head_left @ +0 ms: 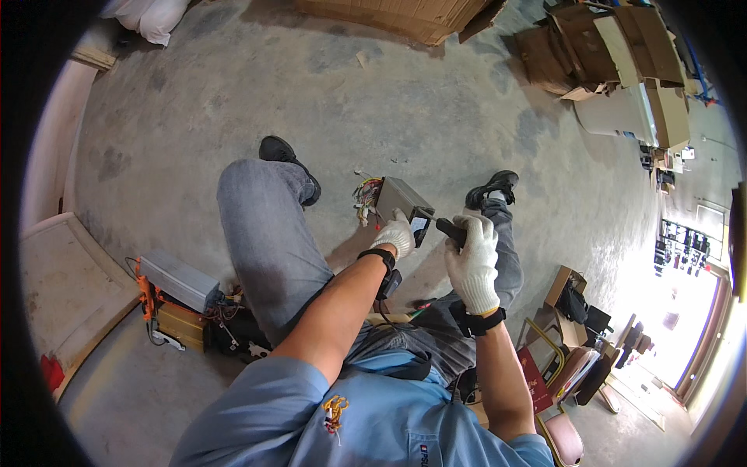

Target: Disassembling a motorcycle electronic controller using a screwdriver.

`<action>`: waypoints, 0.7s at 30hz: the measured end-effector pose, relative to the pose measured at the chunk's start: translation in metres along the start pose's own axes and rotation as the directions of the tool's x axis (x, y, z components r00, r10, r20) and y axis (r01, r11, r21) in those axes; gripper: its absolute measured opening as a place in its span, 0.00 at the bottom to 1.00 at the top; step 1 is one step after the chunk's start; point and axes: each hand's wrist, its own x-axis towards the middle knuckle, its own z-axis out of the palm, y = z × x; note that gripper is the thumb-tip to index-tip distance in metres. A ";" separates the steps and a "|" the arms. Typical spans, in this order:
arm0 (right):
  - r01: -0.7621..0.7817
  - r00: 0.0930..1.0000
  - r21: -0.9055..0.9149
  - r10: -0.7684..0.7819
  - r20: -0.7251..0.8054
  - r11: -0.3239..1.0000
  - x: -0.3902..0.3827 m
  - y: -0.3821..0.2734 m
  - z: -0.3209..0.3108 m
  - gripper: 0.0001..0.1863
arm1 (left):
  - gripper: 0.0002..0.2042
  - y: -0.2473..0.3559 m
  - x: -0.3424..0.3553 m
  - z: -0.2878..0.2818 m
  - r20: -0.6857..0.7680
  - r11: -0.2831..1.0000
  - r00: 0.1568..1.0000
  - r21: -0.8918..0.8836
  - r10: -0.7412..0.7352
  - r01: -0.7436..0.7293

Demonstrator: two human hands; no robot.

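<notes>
Between my knees is a grey metal power supply unit (401, 198) with a white label on its near end. From its left side spills a bunch of coloured wires (367, 198) with connectors. My left hand (398, 236), in a white knit glove, grips the unit's near end. Just to the right, my gloved right hand (475, 265) is closed around a black-handled tool (451, 231), whose kind I cannot make out. The tool's black end points toward the unit, with a small gap between them.
Silver and gold metal boxes (179, 282) with wires lie at my left. A pale board (74, 280) stands beyond them. Cardboard boxes (389, 17) lie ahead, and more flattened cardboard (564, 50) is piled on a white bin (615, 111). Clutter and an open carton (566, 288) are at my right.
</notes>
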 end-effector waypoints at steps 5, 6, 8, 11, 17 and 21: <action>-0.277 0.958 0.116 0.266 0.103 0.954 0.004 -0.017 -0.003 0.20 | 0.43 -0.016 0.017 0.006 -0.047 1.000 0.999 0.016 0.002 -0.002; -0.282 0.950 0.071 0.269 0.157 0.957 0.005 -0.006 -0.001 0.21 | 0.43 -0.011 0.014 0.005 -0.039 1.000 0.999 0.018 -0.006 0.007; -0.287 0.938 0.022 0.277 0.207 0.958 0.002 0.009 0.004 0.21 | 0.43 -0.002 0.009 0.003 -0.027 1.000 1.000 0.020 -0.009 0.010; -0.238 0.956 0.020 0.230 0.181 0.971 -0.001 0.008 0.004 0.21 | 0.43 -0.001 0.004 0.002 -0.037 1.000 0.999 -0.009 -0.004 0.004; -0.055 0.998 0.051 0.057 -0.038 0.997 0.001 -0.007 0.005 0.21 | 0.43 -0.005 0.007 0.003 -0.056 1.000 0.998 -0.016 -0.014 0.013; -0.248 0.969 0.130 0.244 0.042 0.960 0.004 -0.015 -0.002 0.20 | 0.44 -0.003 0.005 -0.001 -0.022 0.999 0.999 -0.008 -0.031 0.031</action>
